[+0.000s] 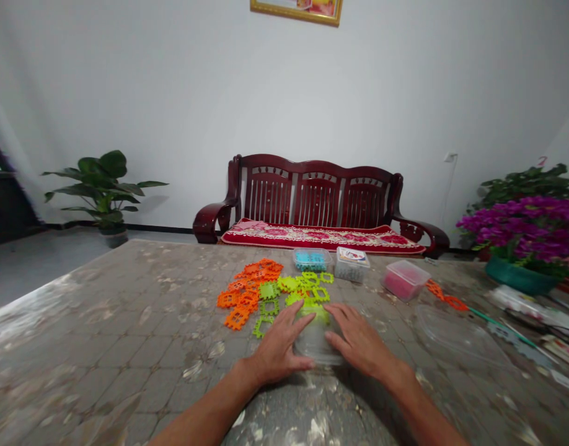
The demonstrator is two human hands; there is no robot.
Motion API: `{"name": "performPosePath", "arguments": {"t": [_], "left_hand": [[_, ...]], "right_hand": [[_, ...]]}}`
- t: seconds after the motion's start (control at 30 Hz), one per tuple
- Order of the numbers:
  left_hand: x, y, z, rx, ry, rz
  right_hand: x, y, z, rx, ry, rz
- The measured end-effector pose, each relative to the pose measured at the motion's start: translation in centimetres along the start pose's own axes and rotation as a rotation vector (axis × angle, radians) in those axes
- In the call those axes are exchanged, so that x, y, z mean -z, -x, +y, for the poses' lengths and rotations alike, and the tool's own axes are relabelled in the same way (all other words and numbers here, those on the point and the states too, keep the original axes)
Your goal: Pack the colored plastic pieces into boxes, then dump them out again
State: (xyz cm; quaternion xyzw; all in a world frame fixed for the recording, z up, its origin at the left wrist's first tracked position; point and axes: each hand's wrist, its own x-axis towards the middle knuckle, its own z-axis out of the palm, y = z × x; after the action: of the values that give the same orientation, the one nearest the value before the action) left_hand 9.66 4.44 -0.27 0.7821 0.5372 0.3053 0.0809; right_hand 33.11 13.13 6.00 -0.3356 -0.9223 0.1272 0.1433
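Cupping tub (318, 342) between spread left hand (277, 348) and right hand (362, 342), with loose green pieces (268, 290), orange pieces (246, 298), boxed blue pieces (310, 259) beyond.

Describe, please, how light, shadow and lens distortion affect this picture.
Head view: glare whitens the table's left edge; same view, soft shadows under the left hand and right hand; head view again, wide-angle stretch towards the sides, and the clear box looks hazy, its contents indistinct.
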Motion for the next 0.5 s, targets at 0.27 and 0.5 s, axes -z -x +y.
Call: {"name": "performPosePath", "arguments": {"t": [0.27, 0.5], "left_hand": [[0.2, -0.1, 0.7, 0.051, 0.053, -0.006], [0.7, -0.4, 1.2, 0.111, 0.097, -0.069]], "right_hand": [[-0.7, 0.3, -0.2, -0.016, 0.026, 0.037], [-0.9, 0.2, 0.0, -0.013, 0.038, 0.028]]}}
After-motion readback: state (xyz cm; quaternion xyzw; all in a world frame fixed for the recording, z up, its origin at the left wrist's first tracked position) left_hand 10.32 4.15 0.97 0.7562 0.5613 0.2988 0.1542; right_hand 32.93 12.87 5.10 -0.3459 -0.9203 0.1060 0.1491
